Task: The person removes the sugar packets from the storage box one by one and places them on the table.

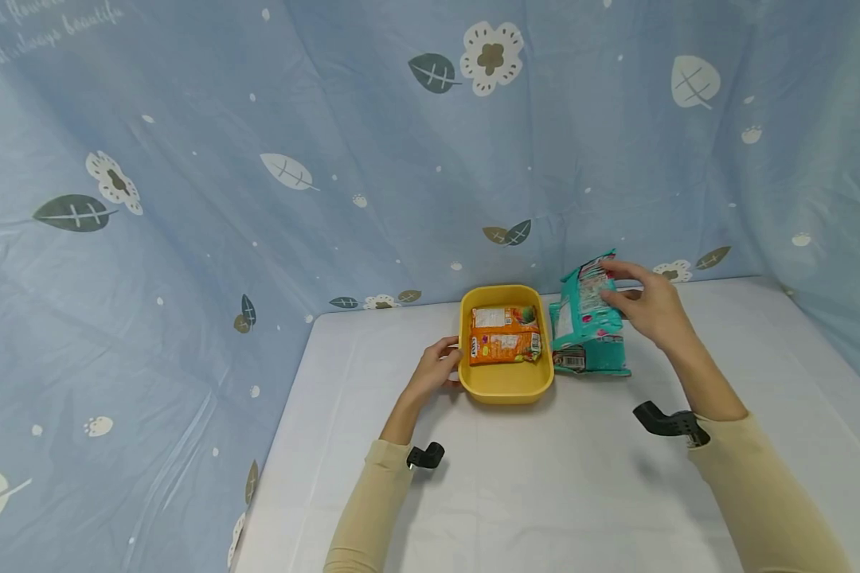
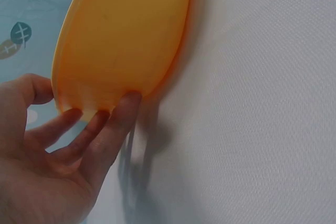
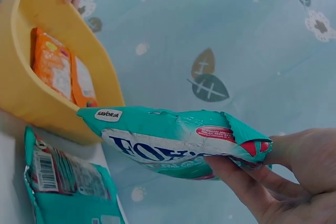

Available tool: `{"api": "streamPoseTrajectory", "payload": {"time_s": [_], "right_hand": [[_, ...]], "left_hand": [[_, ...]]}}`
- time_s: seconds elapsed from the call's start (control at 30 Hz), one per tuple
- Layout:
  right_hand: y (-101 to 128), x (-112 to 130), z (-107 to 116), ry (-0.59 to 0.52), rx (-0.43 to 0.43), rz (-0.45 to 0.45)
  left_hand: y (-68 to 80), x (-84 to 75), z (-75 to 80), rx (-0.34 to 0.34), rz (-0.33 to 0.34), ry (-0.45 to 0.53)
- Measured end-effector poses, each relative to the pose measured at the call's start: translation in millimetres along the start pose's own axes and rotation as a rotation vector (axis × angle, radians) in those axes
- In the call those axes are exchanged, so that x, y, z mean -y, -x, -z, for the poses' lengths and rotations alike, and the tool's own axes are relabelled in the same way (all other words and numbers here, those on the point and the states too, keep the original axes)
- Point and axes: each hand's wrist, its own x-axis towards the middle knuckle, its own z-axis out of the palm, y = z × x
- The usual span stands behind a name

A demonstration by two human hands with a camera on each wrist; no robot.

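Observation:
My left hand [image 1: 433, 370] holds the left side of a yellow plastic bin [image 1: 507, 398], fingertips on its outer wall and thumb at the rim. Inside the bin lie two orange snack packets [image 1: 505, 348], side by side near the back. To the bin's right, my right hand [image 1: 648, 306] pinches a teal Fox's candy bag [image 3: 157, 129] by one end, the bag tilted and raised. Beneath it, another teal bag [image 1: 605, 356] lies flat on the table, partly covered in the head view; its barcode side shows in the right wrist view.
A white cloth covers the table [image 1: 530, 493]. Behind and to the left hangs a blue curtain [image 1: 373, 159] with leaf and flower prints, meeting the table's back edge close behind the bin. A black camera mount [image 1: 670, 422] sits on the right wrist, another [image 1: 426, 455] on the left.

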Motion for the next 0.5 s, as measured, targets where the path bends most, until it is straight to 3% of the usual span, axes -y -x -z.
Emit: {"api": "streamPoseTrajectory", "payload": {"time_s": [0.5], "right_hand": [[6.2,-16.4,17.0,0.024,-0.008,-0.045]], "left_hand": [[-0.4,0.8,0.4,0.005,0.0,0.012]]}}
